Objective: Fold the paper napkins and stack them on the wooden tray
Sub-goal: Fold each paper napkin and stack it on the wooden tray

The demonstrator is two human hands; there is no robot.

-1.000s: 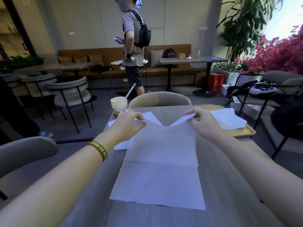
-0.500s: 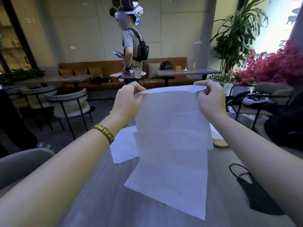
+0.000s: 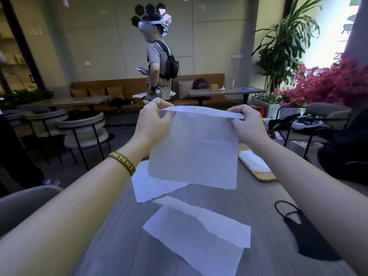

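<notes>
I hold a white paper napkin (image 3: 194, 154) up in the air above the grey table (image 3: 258, 212). My left hand (image 3: 154, 124) pinches its top left corner and my right hand (image 3: 246, 124) pinches its top right corner. It hangs free, clear of the table. A second napkin layer (image 3: 196, 232) lies rumpled on the table below it. Another flat napkin (image 3: 151, 186) lies further back on the left. The wooden tray (image 3: 262, 177) sits at the right, with a stack of folded napkins (image 3: 253, 161) on it.
A black face mask (image 3: 306, 240) lies on the table near my right forearm. Chairs stand left and right of the table. A person with a headset and backpack (image 3: 159, 66) stands beyond it. Pink flowers and a tall plant fill the right.
Both hands lifted the napkin's far edge off the table and raised it. One layer now hangs from my hands while a second layer has come away and lies on the table.
</notes>
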